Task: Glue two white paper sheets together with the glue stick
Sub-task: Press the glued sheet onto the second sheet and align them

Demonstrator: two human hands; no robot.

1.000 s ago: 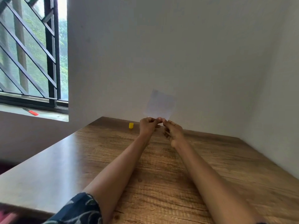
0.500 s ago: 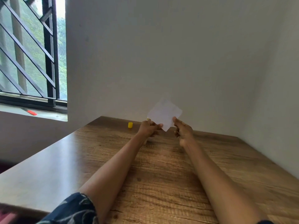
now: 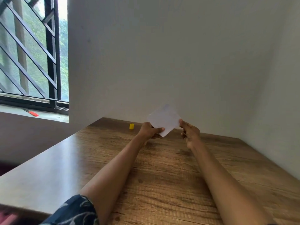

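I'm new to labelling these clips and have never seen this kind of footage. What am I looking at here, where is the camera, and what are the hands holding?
There is no machine here: a person works with two bare hands. The single picture comes from a wide-angle camera worn on the person's head, looking forward and down, so both forearms reach away from you across a wooden table set in the corner of a room.

The left hand and the right hand each pinch one side of a white paper, holding it up off the table, tilted like a diamond. Whether it is one sheet or two pressed together cannot be told from here.

On the table, near the wall, stands a small yellow cap, perhaps from the glue stick; the stick itself is not visible. An orange tool lies on the windowsill at the left.
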